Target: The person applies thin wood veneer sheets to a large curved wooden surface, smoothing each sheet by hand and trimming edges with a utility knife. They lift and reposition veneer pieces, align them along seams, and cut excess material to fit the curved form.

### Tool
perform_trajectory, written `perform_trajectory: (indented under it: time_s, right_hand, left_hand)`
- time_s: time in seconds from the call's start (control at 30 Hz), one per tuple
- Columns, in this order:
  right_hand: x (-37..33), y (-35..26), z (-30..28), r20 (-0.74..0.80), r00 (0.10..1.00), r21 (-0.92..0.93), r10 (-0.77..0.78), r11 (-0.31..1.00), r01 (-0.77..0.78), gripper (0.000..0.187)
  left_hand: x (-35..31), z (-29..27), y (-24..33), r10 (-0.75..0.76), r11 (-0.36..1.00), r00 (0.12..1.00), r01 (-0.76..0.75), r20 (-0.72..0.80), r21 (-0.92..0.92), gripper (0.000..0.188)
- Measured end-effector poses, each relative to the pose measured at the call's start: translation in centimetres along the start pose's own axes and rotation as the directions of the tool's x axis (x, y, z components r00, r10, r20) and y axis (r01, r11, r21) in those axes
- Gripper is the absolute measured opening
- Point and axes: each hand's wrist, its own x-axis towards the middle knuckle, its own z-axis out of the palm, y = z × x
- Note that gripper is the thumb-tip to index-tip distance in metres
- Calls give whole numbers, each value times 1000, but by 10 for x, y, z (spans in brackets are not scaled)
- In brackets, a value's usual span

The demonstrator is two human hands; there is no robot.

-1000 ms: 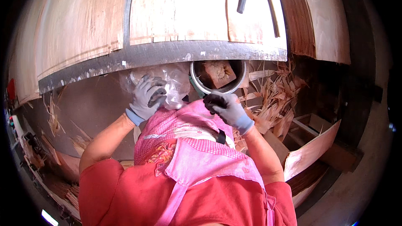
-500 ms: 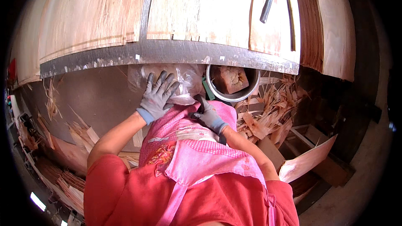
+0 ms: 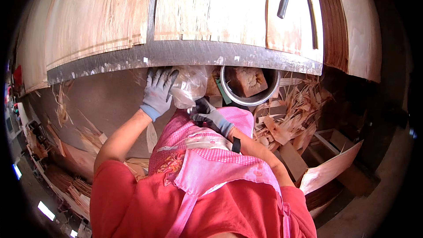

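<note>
My left hand, in a grey glove with dark fingers, lies against the left side of a clear plastic bag. Its fingers are stretched out toward the bench edge. What the bag contains is hard to make out. Close to the bag's near end, over my lap, is my right hand, gloved the same way. Its fingers are curled closed, and a small pale bit shows at their tips, too small to name. A metal pot holding a brownish block stands to the right of the bag.
Pale wood veneer sheets cover the bench, whose dark metal edge runs across in front of me. A black bar-shaped handle lies on the right sheet. A green strip leans by the pot. Wood scraps pile up at right.
My left hand has shifted forward and left, fingertips now at the bench edge. My right hand has moved left toward the bag's near end. The bag looks more bunched together.
</note>
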Motion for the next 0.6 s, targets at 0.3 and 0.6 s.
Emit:
perform_trajectory:
  time_s: [0.3, 0.6]
  right_hand:
    - [-2, 20, -9, -30, 1000, -54, 3, 999, -5, 46]
    - [9, 24, 6, 19, 990, -211, 140, 968, -132, 27]
  left_hand:
    - [8, -4, 15, 108, 977, 992, -118, -65, -178, 55]
    - [15, -4, 16, 100, 965, 988, -126, -122, -232, 53]
